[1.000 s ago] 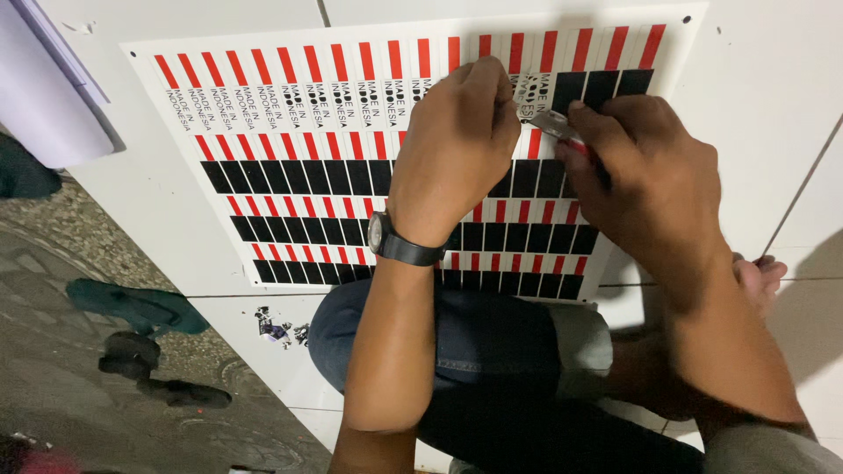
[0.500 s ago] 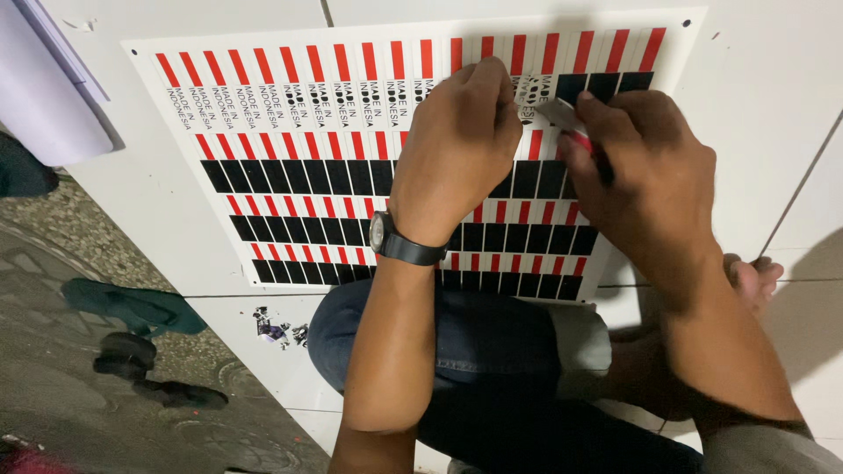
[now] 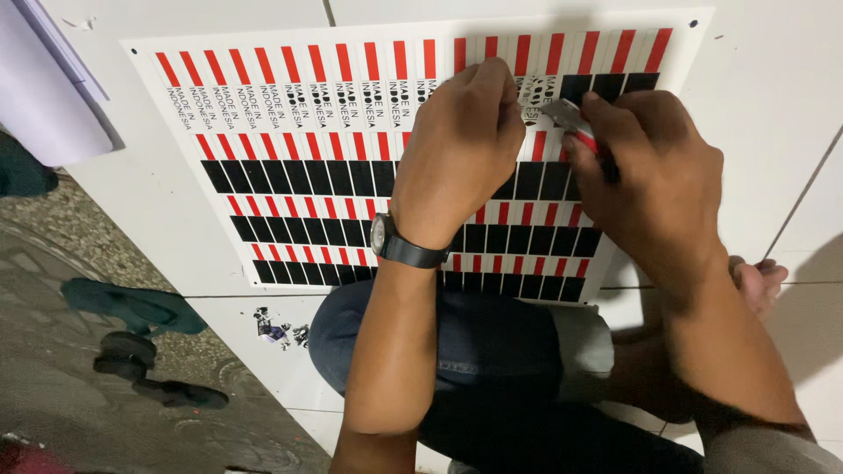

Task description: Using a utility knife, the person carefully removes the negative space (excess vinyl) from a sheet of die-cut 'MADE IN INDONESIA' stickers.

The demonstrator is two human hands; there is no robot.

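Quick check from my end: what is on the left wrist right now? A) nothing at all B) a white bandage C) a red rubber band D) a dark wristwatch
D: a dark wristwatch with a round face is strapped round the wrist of the left hand, which presses on the red, black and white sticker sheet.

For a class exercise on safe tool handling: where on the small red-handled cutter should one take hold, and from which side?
Probably the red handle, gripped from the right, as the right hand does. The metal blade tip points left towards the left hand on the sticker sheet.
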